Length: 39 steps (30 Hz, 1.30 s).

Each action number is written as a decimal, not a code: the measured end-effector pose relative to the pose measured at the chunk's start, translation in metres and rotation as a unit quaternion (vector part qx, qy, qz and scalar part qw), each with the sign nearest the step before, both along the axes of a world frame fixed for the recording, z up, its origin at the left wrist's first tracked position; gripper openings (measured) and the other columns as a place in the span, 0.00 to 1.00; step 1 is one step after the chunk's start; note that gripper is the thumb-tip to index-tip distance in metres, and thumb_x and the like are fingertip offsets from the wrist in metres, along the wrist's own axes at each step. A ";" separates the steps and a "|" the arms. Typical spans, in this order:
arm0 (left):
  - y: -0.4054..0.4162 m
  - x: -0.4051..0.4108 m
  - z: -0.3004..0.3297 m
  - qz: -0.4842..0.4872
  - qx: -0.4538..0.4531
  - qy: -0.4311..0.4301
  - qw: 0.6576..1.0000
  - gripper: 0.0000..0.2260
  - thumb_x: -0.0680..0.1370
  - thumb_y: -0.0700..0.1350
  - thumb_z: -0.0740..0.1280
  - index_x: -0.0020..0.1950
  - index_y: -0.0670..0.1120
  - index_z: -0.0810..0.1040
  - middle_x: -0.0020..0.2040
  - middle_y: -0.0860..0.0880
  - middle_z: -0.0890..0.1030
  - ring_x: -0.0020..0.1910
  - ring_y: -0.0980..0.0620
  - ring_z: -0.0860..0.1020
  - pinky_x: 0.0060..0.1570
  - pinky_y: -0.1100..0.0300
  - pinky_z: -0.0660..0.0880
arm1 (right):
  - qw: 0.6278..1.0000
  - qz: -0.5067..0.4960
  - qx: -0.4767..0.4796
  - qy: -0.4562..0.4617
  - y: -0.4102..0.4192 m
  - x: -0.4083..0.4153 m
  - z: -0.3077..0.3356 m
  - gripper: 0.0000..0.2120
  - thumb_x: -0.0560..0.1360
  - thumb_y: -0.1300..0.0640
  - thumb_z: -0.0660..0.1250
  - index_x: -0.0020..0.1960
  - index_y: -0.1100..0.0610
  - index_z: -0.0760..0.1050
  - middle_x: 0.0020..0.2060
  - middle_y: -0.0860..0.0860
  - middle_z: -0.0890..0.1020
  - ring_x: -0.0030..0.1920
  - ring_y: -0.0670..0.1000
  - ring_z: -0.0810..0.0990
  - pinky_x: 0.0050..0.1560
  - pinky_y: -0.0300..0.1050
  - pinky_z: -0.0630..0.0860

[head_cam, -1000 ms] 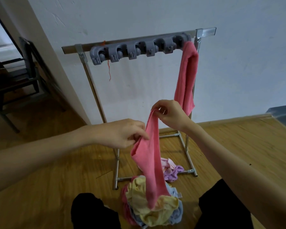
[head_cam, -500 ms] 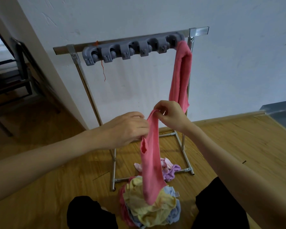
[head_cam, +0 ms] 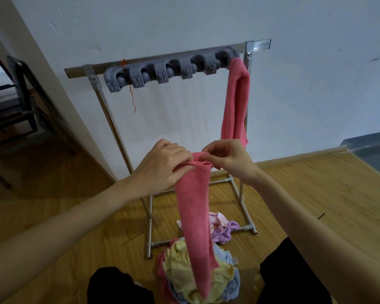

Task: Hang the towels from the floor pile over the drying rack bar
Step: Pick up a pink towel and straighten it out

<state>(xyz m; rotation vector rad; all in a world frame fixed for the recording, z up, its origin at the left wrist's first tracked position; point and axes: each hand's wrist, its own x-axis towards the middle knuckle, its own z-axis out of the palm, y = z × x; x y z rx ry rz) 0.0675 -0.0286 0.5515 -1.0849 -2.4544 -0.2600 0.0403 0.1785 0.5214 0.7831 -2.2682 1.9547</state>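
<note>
A pink towel (head_cam: 195,216) hangs down in front of me, its lower end reaching over the floor pile (head_cam: 195,279) of yellow, blue and pink towels. My left hand (head_cam: 162,165) grips its top edge from the left and my right hand (head_cam: 224,159) pinches the same edge from the right, the two hands close together. Behind them stands the metal drying rack, whose top bar (head_cam: 257,45) carries a grey clip holder (head_cam: 169,69). Another pink towel (head_cam: 236,99) is draped over the bar at its right end.
A small purple and white cloth (head_cam: 223,229) lies on the wooden floor inside the rack's base frame (head_cam: 246,227). A white wall is right behind the rack. A dark chair (head_cam: 15,110) stands at the left. My dark-clad knees (head_cam: 294,279) flank the pile.
My left hand has slid up the pink towel to its top edge beside my right hand. The towel now hangs straighter, held higher over the pile.
</note>
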 end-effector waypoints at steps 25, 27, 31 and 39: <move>0.022 0.000 -0.008 0.109 0.179 -0.006 0.978 0.08 0.77 0.51 0.67 0.41 0.48 0.76 0.32 0.57 0.75 0.31 0.59 0.72 0.50 0.59 0.69 | 0.996 0.044 -0.065 -0.050 0.005 0.004 0.004 0.10 0.72 0.72 0.66 0.53 0.69 0.79 0.40 0.61 0.81 0.39 0.52 0.77 0.43 0.42 0.76; 0.024 0.000 -0.008 0.114 0.187 -0.001 0.976 0.08 0.77 0.51 0.67 0.41 0.48 0.76 0.32 0.56 0.77 0.32 0.58 0.74 0.50 0.59 0.69 | 0.995 0.051 -0.067 -0.047 0.006 0.005 0.005 0.12 0.71 0.70 0.67 0.54 0.68 0.79 0.44 0.64 0.82 0.43 0.53 0.79 0.47 0.43 0.77; 0.028 -0.002 -0.003 0.112 0.193 0.013 0.975 0.08 0.77 0.50 0.68 0.41 0.47 0.77 0.32 0.55 0.78 0.32 0.57 0.74 0.49 0.57 0.71 | 0.996 0.043 -0.075 -0.034 0.007 0.007 0.008 0.14 0.70 0.70 0.71 0.55 0.68 0.78 0.49 0.64 0.82 0.51 0.59 0.82 0.56 0.50 0.79; 0.012 0.000 0.002 0.085 0.207 -0.014 0.974 0.08 0.74 0.51 0.70 0.45 0.47 0.79 0.38 0.55 0.79 0.40 0.59 0.73 0.51 0.68 0.65 | 0.999 -0.026 -0.007 0.024 -0.002 0.002 0.011 0.05 0.75 0.69 0.67 0.51 0.67 0.77 0.45 0.59 0.80 0.45 0.55 0.80 0.50 0.50 0.80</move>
